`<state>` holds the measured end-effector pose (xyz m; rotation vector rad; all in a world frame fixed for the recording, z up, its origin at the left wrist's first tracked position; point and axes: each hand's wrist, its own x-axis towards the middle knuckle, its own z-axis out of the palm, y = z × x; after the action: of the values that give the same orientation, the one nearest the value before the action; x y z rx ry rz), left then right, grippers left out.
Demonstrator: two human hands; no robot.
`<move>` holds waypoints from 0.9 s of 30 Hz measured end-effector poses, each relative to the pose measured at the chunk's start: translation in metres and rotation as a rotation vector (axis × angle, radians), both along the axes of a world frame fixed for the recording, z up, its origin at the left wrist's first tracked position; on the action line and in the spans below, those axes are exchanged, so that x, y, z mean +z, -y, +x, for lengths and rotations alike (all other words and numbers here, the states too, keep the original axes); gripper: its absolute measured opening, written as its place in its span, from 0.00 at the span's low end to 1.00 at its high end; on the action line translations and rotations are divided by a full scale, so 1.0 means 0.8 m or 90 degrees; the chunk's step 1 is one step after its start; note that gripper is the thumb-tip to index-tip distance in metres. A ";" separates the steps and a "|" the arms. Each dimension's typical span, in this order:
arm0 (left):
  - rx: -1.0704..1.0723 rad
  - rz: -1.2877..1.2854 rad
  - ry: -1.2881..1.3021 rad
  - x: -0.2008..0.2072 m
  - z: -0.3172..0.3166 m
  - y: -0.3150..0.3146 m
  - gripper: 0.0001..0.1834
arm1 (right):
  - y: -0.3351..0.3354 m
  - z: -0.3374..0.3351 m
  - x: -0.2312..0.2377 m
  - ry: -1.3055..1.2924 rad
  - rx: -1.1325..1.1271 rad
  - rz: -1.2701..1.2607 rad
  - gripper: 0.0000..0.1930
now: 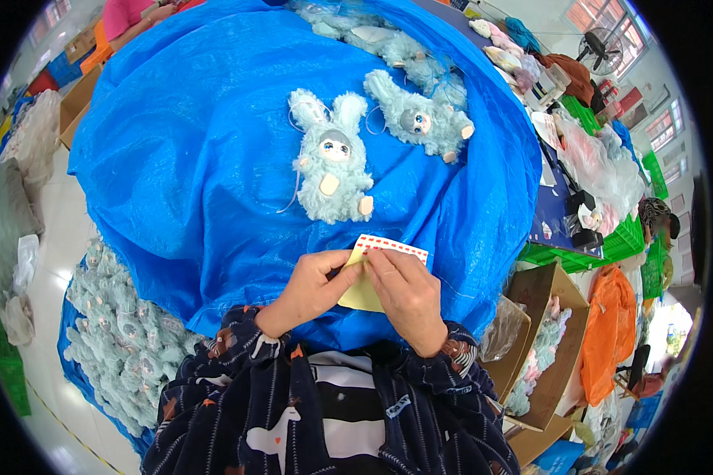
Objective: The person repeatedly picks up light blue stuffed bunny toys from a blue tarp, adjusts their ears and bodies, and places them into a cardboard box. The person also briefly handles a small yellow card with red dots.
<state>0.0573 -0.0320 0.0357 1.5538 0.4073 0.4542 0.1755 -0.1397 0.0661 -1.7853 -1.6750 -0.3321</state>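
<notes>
While left hand [307,286] and right hand [410,297] pinch a sheet [361,296], fingers closed, bare yellow suggests partial use; red-marked rows [398,247] remain.

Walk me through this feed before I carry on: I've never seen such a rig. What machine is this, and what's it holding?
No machine: these are a person's bare hands. The single picture comes from a wide fisheye camera on their head, looking down, so straight edges bend. The left hand and right hand pinch a yellow-backed sheet with red marks. Beyond it, on a blue tarp, lies a pale-blue plush toy, with another toy farther right. More are piled in a heap at lower left.
</notes>
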 end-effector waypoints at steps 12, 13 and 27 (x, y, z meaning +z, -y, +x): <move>0.003 0.353 0.055 0.002 -0.014 -0.002 0.05 | 0.001 -0.006 0.008 -0.004 0.062 -0.076 0.09; 0.011 0.347 0.059 0.001 -0.015 -0.001 0.05 | 0.000 -0.005 0.008 -0.057 0.062 -0.069 0.08; 0.019 0.146 -0.004 0.012 -0.029 -0.022 0.11 | 0.061 0.038 0.007 -0.920 0.095 -0.108 0.06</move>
<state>0.0338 -0.0145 0.0451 1.7732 0.3936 0.5346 0.2056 -0.1887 0.0718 -1.3163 -0.7245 0.9824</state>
